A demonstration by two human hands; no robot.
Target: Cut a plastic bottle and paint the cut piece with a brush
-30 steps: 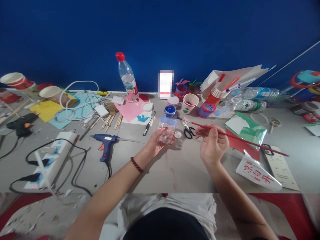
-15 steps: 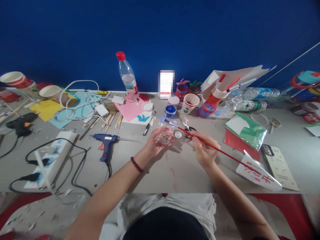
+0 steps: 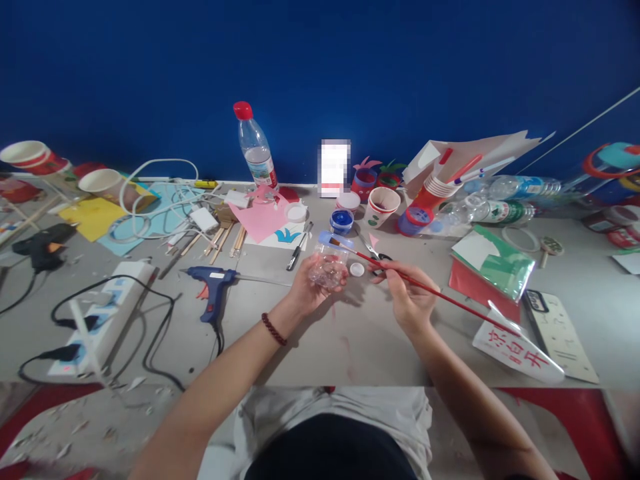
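My left hand [image 3: 311, 283] is closed round a clear plastic bottle bottom [image 3: 329, 268], whose far rim carries a band of blue paint. Between the fingers of my right hand [image 3: 410, 293] is a long red paintbrush [image 3: 450, 295], its bristles at the blue-painted rim. Whether the bristles touch the rim I cannot tell. Just beyond stands an open jar of blue paint [image 3: 342, 221]. A small white cap [image 3: 357, 269] lies between my hands. Scissors [image 3: 375, 253] lie partly hidden behind the brush and my right fingers.
A blue glue gun [image 3: 213, 287] and a power strip [image 3: 107, 313] with cables lie on the left. A paper cup [image 3: 383, 206] and a red-capped bottle [image 3: 257, 157] stand toward the back. On the right are a green sheet packet [image 3: 500, 263] and a cut plastic piece [image 3: 517, 347].
The paintbrush has shifted very slightly along the rim, its handle end moving a little right. Both hands keep their hold in nearly the same place.
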